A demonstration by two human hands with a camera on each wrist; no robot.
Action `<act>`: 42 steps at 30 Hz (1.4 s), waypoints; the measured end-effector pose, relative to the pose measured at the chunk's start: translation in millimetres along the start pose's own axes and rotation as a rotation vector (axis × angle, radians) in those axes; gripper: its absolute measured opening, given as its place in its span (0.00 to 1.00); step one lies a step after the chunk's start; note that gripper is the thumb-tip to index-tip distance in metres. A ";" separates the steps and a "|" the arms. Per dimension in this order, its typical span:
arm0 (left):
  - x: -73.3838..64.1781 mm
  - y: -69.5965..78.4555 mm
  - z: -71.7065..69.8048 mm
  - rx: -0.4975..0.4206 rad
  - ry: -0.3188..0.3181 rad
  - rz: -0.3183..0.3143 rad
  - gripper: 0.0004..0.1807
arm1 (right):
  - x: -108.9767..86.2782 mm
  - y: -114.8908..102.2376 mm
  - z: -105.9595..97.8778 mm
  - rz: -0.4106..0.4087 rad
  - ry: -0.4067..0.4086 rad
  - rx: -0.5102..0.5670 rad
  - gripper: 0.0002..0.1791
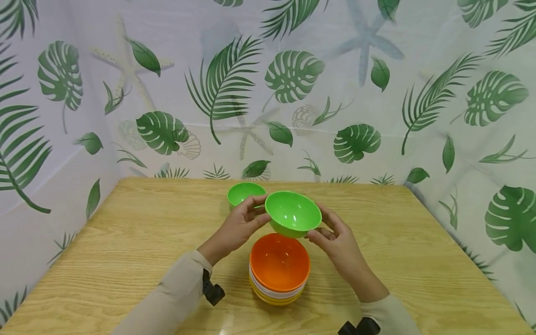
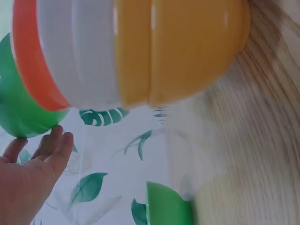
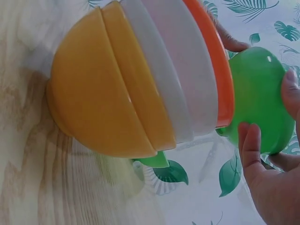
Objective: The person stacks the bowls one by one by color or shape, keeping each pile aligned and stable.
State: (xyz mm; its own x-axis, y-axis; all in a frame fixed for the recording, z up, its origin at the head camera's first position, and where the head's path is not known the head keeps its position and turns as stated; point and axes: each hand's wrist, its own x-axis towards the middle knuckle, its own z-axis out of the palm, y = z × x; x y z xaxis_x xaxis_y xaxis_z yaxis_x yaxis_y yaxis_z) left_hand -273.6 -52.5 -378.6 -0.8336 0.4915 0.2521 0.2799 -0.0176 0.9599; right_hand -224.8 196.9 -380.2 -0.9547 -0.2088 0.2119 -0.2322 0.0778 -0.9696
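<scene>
Between both hands a green bowl (image 1: 293,211) is held up, tilted a little, just above and behind a stack of bowls. My left hand (image 1: 238,225) grips its left side, thumb at the rim; my right hand (image 1: 341,246) grips the right side. Topmost in the stack is an orange bowl (image 1: 279,263). Under it sit white bowls (image 3: 171,70) and, lowest on the table, yellow bowls (image 3: 98,93). From the left wrist view, the left fingertips (image 2: 57,131) touch the underside of the held green bowl (image 2: 23,108).
A second green bowl (image 1: 243,191) stands on the wooden table (image 1: 167,209) behind the left hand, partly covered by it. Leaf-printed cloth (image 1: 293,93) hangs along the table's back and sides.
</scene>
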 end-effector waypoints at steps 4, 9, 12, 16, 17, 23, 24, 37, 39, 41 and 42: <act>-6.9 6.5 2.7 -0.022 0.018 0.001 0.32 | -3.3 -1.5 -0.5 -0.024 -0.013 0.004 0.35; -14.9 12.4 2.9 -0.042 0.024 0.008 0.41 | -7.1 -4.2 -2.5 -0.076 -0.034 -0.082 0.35; -19.3 14.8 1.9 -0.031 -0.006 0.030 0.46 | -9.9 -5.7 -4.6 -0.084 -0.071 -0.095 0.37; -25.3 18.0 1.7 -0.012 -0.038 0.067 0.45 | -13.2 -5.8 -8.1 -0.088 -0.124 -0.080 0.40; -27.0 18.8 2.1 -0.010 -0.042 0.072 0.44 | -13.9 -5.2 -8.8 -0.100 -0.132 -0.084 0.41; -38.0 21.6 5.2 0.000 -0.054 0.060 0.45 | -18.5 -2.6 -11.8 -0.194 -0.151 -0.153 0.39; -39.3 21.5 5.5 -0.001 -0.057 0.060 0.47 | -19.2 -2.8 -12.0 -0.207 -0.157 -0.161 0.39; -52.0 11.4 4.1 0.121 -0.072 0.042 0.45 | -23.1 0.1 -11.4 -0.246 -0.227 -0.279 0.42; -53.8 8.4 3.5 0.127 -0.072 0.029 0.45 | -23.6 2.3 -10.5 -0.241 -0.237 -0.293 0.43; -55.5 5.7 3.1 0.131 -0.070 0.022 0.45 | -24.1 4.6 -9.6 -0.232 -0.247 -0.305 0.43; -56.2 4.3 3.1 0.133 -0.067 0.016 0.45 | -24.3 5.7 -9.3 -0.228 -0.252 -0.311 0.43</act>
State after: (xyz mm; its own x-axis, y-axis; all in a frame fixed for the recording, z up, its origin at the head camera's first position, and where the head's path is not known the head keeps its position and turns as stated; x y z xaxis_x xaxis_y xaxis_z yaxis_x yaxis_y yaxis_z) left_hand -224.1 -77.5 -388.9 -0.7959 0.5494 0.2545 0.3573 0.0869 0.9299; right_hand -204.7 211.4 -389.7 -0.8069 -0.4818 0.3418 -0.5124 0.2830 -0.8108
